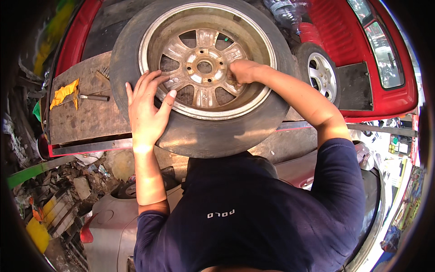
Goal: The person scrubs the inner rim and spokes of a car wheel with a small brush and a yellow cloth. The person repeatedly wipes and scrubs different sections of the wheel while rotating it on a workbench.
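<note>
A large alloy wheel with a dirty, brown-stained inner barrel lies in front of me, a black tire mounted around it. My left hand rests open on the left side of the tire, its fingers spread and fingertips reaching over the silver rim edge. Inside the wheel, my right hand is closed near the right-hand spokes, beside the hub. Whatever its fingers hold, if anything, is hidden from view.
Wooden boards line the red truck bed. A yellow cloth and a dark-handled tool lie at left. A smaller wheel stands at right, with clear plastic bottles beyond. Rubble covers the lower left ground.
</note>
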Motion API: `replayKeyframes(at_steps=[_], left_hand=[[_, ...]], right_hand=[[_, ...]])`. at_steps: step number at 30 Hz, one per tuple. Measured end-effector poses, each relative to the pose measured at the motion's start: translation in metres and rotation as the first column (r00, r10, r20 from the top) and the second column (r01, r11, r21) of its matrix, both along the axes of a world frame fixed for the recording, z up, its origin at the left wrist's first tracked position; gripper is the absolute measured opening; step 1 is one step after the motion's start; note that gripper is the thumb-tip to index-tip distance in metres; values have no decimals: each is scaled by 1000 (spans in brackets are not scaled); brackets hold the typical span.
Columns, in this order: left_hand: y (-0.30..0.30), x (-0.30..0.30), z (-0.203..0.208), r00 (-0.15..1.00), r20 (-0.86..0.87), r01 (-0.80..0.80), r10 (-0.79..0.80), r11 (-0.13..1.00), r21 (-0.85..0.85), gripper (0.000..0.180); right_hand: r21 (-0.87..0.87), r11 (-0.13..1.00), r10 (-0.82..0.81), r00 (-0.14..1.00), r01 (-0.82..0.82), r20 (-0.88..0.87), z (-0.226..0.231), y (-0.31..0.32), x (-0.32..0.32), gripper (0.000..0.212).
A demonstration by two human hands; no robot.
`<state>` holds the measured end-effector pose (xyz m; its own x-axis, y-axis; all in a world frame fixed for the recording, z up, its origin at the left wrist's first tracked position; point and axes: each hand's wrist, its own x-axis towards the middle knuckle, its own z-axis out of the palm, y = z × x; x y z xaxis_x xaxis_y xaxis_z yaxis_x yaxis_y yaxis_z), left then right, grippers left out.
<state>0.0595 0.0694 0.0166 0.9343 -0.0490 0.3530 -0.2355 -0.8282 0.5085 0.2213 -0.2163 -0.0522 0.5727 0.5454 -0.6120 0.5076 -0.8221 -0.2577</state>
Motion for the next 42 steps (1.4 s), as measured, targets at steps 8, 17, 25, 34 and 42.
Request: replayKeyframes(at_steps=[8, 17, 25, 34, 42], left_hand=[[-4, 1, 1, 998, -35, -58, 60, 997, 43, 38], [-5, 2, 1, 997, -34, -69, 71, 994, 80, 37], [-4, 1, 2, 998, -21, -55, 56, 998, 29, 37], [-1, 0, 2, 1000, -10, -26, 27, 1000, 6, 38], [-1, 0, 0, 999, 1, -32, 32, 999, -8, 38]], right_hand=[[-123, 963, 245, 969, -241, 19, 8, 3, -4, 31], [-51, 965, 250, 962, -257, -113, 4, 1, 4, 32], [-31, 936, 349, 937, -349, -15, 5, -4, 0, 26], [27, 941, 340, 939, -339, -49, -14, -2, -3, 24], [100, 953, 278, 957, -286, 85, -19, 6, -5, 21]])
